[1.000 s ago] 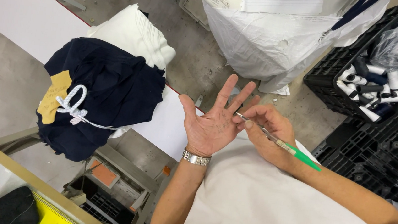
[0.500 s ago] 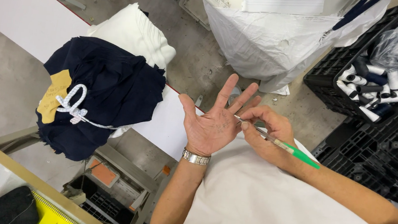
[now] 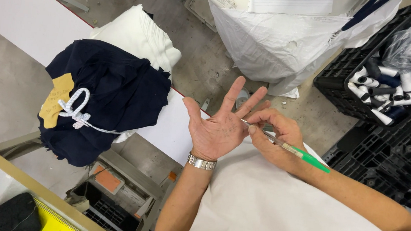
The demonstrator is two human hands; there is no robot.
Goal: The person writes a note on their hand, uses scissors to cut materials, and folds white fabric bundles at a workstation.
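I'm holding my left hand [image 3: 219, 129] open, palm up, fingers spread wide, gripping nothing. My right hand [image 3: 275, 136] is pinching a green-capped pen [image 3: 287, 147], fingers closed around its barrel, and the tip is touching my left palm near the base of the fingers, where ink marks are showing. A metal wristwatch [image 3: 201, 161] is sitting just below that palm. Well off beyond my left thumb, a dark navy fabric bundle [image 3: 102, 101] is lying tied with white cord.
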